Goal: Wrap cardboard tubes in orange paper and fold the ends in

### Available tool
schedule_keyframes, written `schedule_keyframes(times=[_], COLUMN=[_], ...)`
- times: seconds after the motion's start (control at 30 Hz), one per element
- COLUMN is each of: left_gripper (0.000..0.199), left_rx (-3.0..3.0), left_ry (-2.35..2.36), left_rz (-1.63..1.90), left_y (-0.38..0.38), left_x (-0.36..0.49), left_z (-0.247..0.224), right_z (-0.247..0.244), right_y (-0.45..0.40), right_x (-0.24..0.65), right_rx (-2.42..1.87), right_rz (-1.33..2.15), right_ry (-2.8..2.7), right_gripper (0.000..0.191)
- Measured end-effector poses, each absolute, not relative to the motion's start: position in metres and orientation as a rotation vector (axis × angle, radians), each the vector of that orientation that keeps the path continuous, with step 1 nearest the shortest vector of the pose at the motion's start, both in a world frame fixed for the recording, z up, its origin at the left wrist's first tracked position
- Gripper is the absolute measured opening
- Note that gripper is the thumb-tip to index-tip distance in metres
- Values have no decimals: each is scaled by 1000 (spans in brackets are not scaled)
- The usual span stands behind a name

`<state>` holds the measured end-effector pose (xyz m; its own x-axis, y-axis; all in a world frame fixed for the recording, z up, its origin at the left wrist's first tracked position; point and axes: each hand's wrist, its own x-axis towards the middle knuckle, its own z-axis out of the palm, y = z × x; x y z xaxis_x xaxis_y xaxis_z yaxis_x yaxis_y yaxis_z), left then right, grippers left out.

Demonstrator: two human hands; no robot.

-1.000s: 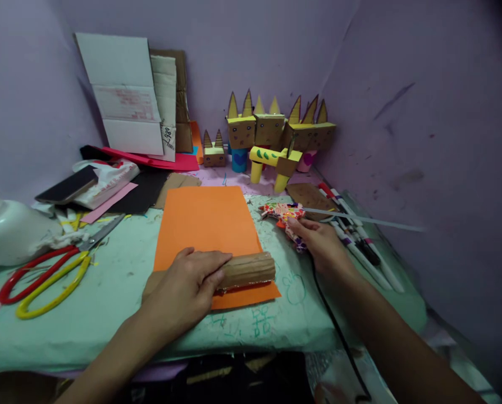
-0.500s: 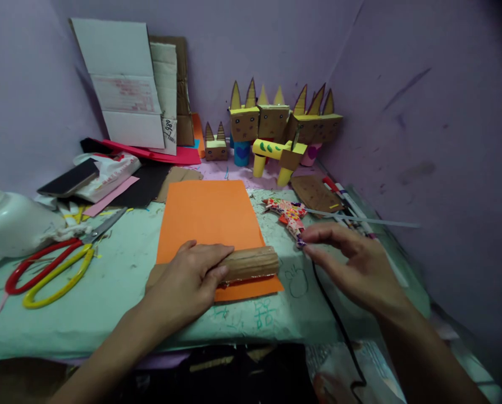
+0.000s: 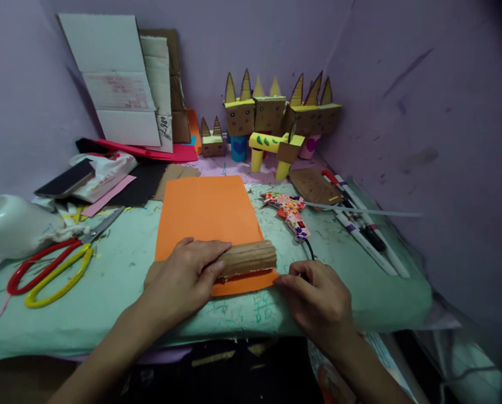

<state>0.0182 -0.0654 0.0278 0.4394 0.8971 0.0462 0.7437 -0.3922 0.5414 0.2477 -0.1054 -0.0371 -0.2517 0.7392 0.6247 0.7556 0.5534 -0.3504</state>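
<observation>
A brown cardboard tube (image 3: pixel 253 256) lies across the near end of an orange sheet of paper (image 3: pixel 206 210). My left hand (image 3: pixel 187 275) is wrapped over the tube's left part and presses it onto the sheet. Whitish glue shows along the tube's lower edge. With finger and thumb, my right hand (image 3: pixel 318 294) pinches the sheet's near right corner, just right of the tube's end. Beyond that hand a flower-patterned glue gun (image 3: pixel 291 212) rests on the table, a clear glue stick (image 3: pixel 369 211) sticking out of its back.
Scissors (image 3: pixel 59 264) with red and yellow handles lie at left beside a white jar (image 3: pixel 13 224). Marker pens (image 3: pixel 369 244) and a cardboard piece (image 3: pixel 314 187) are at right. Cardboard animal figures (image 3: pixel 272 123) and folded cardboard (image 3: pixel 112 84) stand along the back wall.
My right hand has left the glue gun's handle, moved left and nearer, and now pinches the orange sheet's corner. My left hand stays on the tube. The view has shifted slightly.
</observation>
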Motion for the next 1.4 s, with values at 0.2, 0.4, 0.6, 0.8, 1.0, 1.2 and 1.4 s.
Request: schedule_keyframes(times=[0.2,0.4,0.6,0.8,1.0,1.2,1.4], left_gripper=[32,32,32,32,30,56,42], left_rx=[2278,2254,2229,2211,2245,2394,2436], left_ry=[1348,1353,1346,1351,1362,1391,1330], left_rz=[517,530,530,520,430,272,282], left_y=[-66,-65,-66,-66,-67,-71,-67], left_x=[18,16,17,18,18,22,21], left_z=[28,26,27,28,33,38,32], right_z=[-37,-32,-35,-35,-34,-32,-32], right_y=[-104,-102,-102,-99,-97,-97,-95], right_x=[240,227,223,220,220,219,220], right_rx=[-1203,-1265,-1363,-1404,-1408,-1410,-1417], right_rz=[288,443,639,784,834,822,832], right_ry=[-1758,-1587,-1401,-1223,-1186,-1225,-1235], right_gripper=[11,10,8,8,9,8,10])
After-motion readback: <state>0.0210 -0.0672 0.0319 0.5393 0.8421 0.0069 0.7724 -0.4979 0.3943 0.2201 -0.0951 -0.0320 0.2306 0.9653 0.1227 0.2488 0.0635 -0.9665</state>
